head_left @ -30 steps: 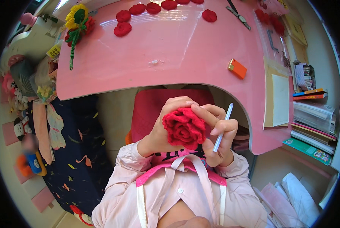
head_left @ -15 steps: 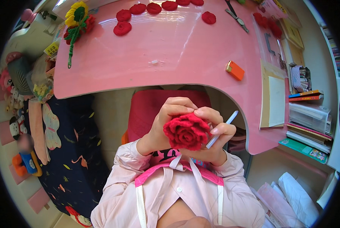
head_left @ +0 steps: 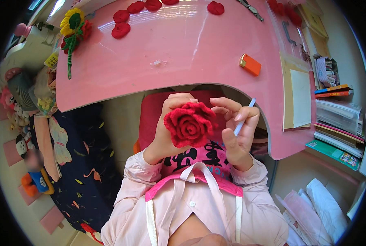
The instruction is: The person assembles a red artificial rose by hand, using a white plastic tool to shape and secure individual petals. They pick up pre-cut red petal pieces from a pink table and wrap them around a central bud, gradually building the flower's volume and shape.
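My left hand (head_left: 161,138) is wrapped round a red crocheted rose (head_left: 190,128) from behind and below, with the ruffled bloom facing up. What its fingers pinch under the petals is hidden. Just right of the bloom, my right hand (head_left: 241,137) is apart from it. A slim whitish stick, looking like a hot glue stick (head_left: 244,117), is clasped between its fingers and slants upward. The thumb and index finger are spread beside the petals.
On the pink desk (head_left: 183,53) are an orange lighter (head_left: 250,65), small white scraps (head_left: 156,63), several round red crocheted pieces (head_left: 121,30), scissors (head_left: 250,10) and a crocheted sunflower bouquet (head_left: 72,37). A board with white paper (head_left: 301,98) lies at the right. Books (head_left: 338,139) stack beyond it.
My right hand has come away from the rose toward the right, its thumb and index finger opening, the stick still held. My left hand keeps the rose, now slightly further left and higher.
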The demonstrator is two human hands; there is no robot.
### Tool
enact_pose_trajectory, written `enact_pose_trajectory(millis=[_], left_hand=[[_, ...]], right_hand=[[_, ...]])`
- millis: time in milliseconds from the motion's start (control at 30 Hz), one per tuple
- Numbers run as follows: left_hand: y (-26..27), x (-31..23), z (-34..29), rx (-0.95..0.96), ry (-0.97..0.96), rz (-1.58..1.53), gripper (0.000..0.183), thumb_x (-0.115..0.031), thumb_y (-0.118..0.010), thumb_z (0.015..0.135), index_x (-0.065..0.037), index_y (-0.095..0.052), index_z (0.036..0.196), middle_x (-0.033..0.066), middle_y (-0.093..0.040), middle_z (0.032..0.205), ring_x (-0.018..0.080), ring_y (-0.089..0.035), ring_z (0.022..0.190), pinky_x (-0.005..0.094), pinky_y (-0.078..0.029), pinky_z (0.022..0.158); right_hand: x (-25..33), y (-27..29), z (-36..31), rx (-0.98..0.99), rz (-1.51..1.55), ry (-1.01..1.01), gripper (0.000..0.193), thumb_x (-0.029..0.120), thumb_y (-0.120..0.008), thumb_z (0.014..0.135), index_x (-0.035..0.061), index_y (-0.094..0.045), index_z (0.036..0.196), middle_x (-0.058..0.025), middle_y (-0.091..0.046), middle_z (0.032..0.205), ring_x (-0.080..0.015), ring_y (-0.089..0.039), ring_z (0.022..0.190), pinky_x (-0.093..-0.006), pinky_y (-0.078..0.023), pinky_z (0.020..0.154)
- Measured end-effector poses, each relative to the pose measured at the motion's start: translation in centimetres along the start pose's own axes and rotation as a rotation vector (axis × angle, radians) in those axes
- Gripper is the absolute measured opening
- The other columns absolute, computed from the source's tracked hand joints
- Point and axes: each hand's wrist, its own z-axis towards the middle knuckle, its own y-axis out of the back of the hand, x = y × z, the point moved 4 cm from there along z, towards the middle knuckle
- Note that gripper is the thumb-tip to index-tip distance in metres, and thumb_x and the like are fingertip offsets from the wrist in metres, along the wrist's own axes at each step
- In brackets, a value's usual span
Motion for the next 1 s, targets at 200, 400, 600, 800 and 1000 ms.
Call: enact_pose_trajectory(millis=[200,400,600,800,1000], left_hand=[[-0.3,0.3,-0.2,-0.004,0.08,-0.007,0.071,-0.014,-0.082,0.063,-0.005,-0.042,0.121,0.0093,-0.047,0.117,0.022,-0.049,0.108,0.0335,-0.042,0.09],[-0.7,-0.3,-0.1,0.036,0.181,-0.011,0.078,-0.014,-0.081,0.065,-0.003,-0.039,0.129,0.0111,-0.044,0.126,0.0223,-0.048,0.114,0.0331,-0.042,0.093],[-0.8,-0.2,-0.5,-0.021,0.228,-0.175,0.084,-0.013,-0.08,0.065,-0.002,-0.033,0.134,0.0119,-0.044,0.129,0.0226,-0.046,0.119,0.0348,-0.04,0.097],[-0.5,0.0,-1.0,0.039,0.197,-0.191,0.09,-0.006,-0.081,0.064,-0.005,-0.029,0.137,0.0136,-0.048,0.127,0.0217,-0.053,0.107,0.0331,-0.045,0.09],[-0.9,-0.4,0.1,0.033,0.108,-0.164,0.102,-0.013,-0.086,0.058,-0.006,-0.025,0.141,0.0124,-0.046,0.123,0.0215,-0.051,0.109,0.033,-0.043,0.092]], right_hand=[[0.2,0.5,1.4,0.006,-0.002,-0.118,0.038,-0.008,-0.057,0.082,0.0087,-0.028,0.098,-0.0255,-0.052,0.118,-0.0244,-0.055,0.109,-0.0354,-0.044,0.09],[-0.1,-0.2,1.6,-0.111,-0.041,-0.077,0.034,-0.013,-0.057,0.082,0.005,-0.028,0.09,-0.0235,-0.06,0.105,-0.0219,-0.063,0.094,-0.0282,-0.052,0.08],[0.7,-0.1,1.7,-0.153,-0.048,0.045,0.035,-0.013,-0.057,0.082,0.0046,-0.028,0.09,-0.0246,-0.061,0.103,-0.0229,-0.063,0.095,-0.0295,-0.054,0.079],[1.1,-0.1,1.3,-0.221,-0.16,0.102,0.037,-0.012,-0.06,0.081,0.0044,-0.028,0.089,-0.0249,-0.063,0.098,-0.0235,-0.066,0.089,-0.0285,-0.055,0.074],[1.8,-1.0,1.4,-0.134,-0.387,0.274,0.039,-0.01,-0.066,0.078,0.0035,-0.03,0.084,-0.0241,-0.066,0.092,-0.028,-0.068,0.085,-0.0294,-0.055,0.07]])
